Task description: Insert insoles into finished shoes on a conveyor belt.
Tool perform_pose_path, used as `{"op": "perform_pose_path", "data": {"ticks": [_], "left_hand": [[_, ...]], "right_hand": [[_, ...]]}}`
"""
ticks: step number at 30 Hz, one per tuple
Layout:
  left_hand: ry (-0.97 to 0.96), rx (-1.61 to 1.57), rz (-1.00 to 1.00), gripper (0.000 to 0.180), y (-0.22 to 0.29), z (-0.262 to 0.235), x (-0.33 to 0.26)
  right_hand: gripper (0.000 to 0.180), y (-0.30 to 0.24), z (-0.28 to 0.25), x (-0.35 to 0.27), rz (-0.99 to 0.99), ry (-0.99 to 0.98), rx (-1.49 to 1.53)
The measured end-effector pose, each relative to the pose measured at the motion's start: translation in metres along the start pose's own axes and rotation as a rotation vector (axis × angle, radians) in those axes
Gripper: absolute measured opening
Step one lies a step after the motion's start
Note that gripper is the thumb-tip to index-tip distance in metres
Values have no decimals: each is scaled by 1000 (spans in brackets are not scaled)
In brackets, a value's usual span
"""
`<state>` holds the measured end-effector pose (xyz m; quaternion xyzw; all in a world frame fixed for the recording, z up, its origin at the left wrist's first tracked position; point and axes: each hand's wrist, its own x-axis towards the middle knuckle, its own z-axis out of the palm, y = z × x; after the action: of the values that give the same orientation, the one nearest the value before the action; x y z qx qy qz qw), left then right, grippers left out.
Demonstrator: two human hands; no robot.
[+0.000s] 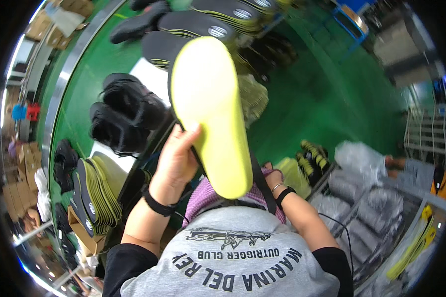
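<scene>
My left hand grips a bright yellow-green shoe insole by its edge, thumb over the yellow face and fingers behind it. The insole is lifted in front of my body, wide end away from me, with a dark layer showing along its left edge. Just right of its narrow end is my right hand, close to purple checked cloth. Its fingers are mostly hidden, so whether it holds anything does not show.
Black shoes stand left of the insole. Stacked black-and-yellow insoles fill a cardboard box; more insoles lie at the far side. Right are plastic-wrapped grey bundles in a rack, a clear bag and a wire rack.
</scene>
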<state>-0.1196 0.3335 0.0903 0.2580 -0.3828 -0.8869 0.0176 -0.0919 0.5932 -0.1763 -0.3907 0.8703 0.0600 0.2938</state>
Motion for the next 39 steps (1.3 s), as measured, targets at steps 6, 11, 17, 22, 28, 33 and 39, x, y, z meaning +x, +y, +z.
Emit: {"op": "perform_pose_path", "data": {"ticks": [6,11,17,22,28,33,39], "left_hand": [[-62,-42,-14,39,31,-35,-9],[-95,-35,76,54,41,-50,-17],[-69,-23,171,63,44,-55,-16],[-169,40,242,74,36,-38,-8],[-283,67,174,64,22,-21,3],[-323,-240,-52,40,23,-25,11],[-283,-334,-43,41,29,-28,12]], "right_hand": [[31,-13,-26,35,-33,-78,526],[28,-23,-85,23,-347,0,929],[18,-20,-214,8,66,26,868],[88,-45,-315,-12,-346,378,1091],[93,-75,-325,-21,-375,325,1472],[48,-41,-307,-43,-304,228,2122],[48,-13,-298,-39,-300,335,2212]]}}
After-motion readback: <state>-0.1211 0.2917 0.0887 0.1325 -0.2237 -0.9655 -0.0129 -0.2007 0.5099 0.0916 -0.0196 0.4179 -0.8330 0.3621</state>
